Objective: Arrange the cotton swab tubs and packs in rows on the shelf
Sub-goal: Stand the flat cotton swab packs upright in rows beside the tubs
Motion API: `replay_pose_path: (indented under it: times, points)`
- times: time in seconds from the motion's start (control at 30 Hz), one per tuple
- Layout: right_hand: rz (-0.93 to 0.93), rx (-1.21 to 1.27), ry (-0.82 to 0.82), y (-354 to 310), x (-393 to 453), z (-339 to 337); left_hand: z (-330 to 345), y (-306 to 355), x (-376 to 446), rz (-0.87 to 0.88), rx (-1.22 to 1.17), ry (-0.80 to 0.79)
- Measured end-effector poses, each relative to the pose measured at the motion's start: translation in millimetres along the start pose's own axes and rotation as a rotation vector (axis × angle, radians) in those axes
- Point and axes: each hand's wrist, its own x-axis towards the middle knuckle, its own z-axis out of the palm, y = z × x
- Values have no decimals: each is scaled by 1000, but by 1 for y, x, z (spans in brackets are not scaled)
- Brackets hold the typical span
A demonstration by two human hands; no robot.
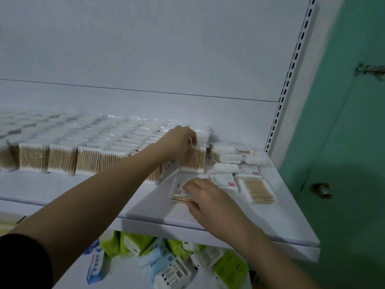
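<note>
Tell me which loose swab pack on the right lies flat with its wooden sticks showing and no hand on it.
The pack at the shelf's front right, beside the right hand; the packs behind it show white printed faces.

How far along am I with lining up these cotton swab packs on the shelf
Mostly done: upright rows of packs fill the shelf from the left. In hand: your left hand steadies the end upright pack, while your right hand grips a flat pack. Left: the loose pile of packs lying flat at the right end.
</note>
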Motion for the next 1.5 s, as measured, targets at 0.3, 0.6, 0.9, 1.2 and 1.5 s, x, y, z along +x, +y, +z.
replay_pose_path:
  times: [0.3,0.6,0.9,1.2,1.5]
  points:
    - [69,87,66,5,-9,-19,-8,20,-32,69,-113,238]
    - [259,60,147,33,-41,-23,15,31,-126,24,-401,213]
    - [175,-14,53,20,-61,-13,45,21,-147,-94,-477,7]
    - [185,-6,114,17,-62,-12,41,32,-161,-229,-523,137]
    - [165,484,268,10,-68,-22,8,66,-197,-131,-659,260]
